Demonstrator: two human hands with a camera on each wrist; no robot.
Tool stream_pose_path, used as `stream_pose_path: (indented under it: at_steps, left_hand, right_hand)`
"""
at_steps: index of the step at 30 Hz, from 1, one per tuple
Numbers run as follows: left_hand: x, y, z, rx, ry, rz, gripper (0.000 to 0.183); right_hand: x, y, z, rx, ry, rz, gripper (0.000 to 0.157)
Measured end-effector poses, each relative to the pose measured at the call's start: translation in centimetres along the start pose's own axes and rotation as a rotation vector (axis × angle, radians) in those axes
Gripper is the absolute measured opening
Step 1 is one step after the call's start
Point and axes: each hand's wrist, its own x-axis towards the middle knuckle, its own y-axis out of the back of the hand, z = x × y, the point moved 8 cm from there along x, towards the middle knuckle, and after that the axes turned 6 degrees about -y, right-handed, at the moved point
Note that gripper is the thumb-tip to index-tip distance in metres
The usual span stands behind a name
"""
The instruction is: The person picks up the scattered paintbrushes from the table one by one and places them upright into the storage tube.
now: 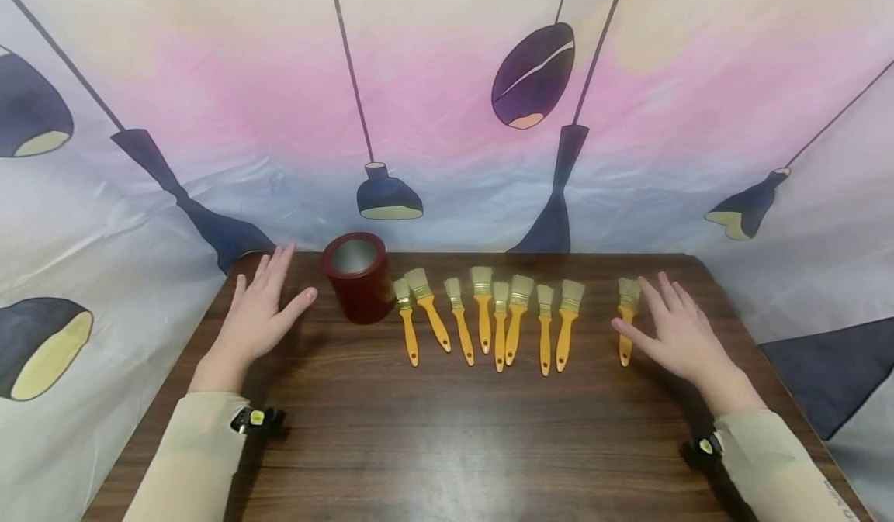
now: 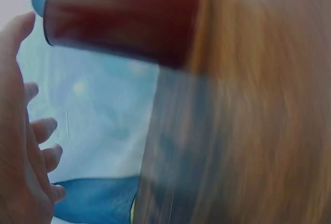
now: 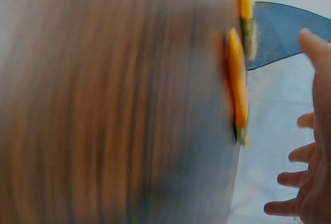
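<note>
My left hand (image 1: 254,320) hovers at the table's left side with fingers spread, apart from a dark red cylindrical can (image 1: 359,285) whose top is uncovered. In the left wrist view the can (image 2: 124,19) appears beyond the thumb. At the right, my right hand (image 1: 680,332) is spread too and holds nothing. Nearest to it lies a single paintbrush (image 1: 625,324) with a yellow handle and pale bristles; in the right wrist view this paintbrush (image 3: 237,79) is apart from the fingers. Several similar paintbrushes (image 1: 483,309) lie in a row between the can and that brush, bristles pointing away.
The dark wooden table (image 1: 419,444) has its back edge against a fabric backdrop (image 1: 279,103) printed with hanging lamps. Cloth also hangs along both sides. Each wrist wears a small black strapped device (image 1: 257,419).
</note>
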Motion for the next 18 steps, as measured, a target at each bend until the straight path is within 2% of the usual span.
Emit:
stream_pose_path:
  at_steps: [4, 8, 11, 14, 18]
  left_hand:
    - [1.0, -0.5, 0.8, -0.192, 0.032, 0.083, 0.090]
    - [1.5, -1.6, 1.3, -0.386, 0.080, 0.134, 0.091]
    - [1.8, -2.4, 1.7, -0.507, 0.099, 0.175, 0.092]
    - [2.1, -2.9, 2.1, -0.595, 0.109, 0.227, 0.094]
    - [2.4, -3.2, 2.4, -0.632, 0.111, 0.280, 0.098]
  right_hand:
    - [0.5, -0.5, 0.0, 0.094, -0.038, 0.040, 0.100]
    - [1.1, -1.2, 0.1, 0.189, -0.030, 0.060, 0.090]
    - [1.2, -1.5, -0.1, 0.235, -0.037, 0.066, 0.089]
    - [1.1, -1.7, 0.1, 0.248, -0.100, 0.078, 0.093]
    - [0.6, -2.2, 0.9, 0.267, -0.241, 0.077, 0.099]
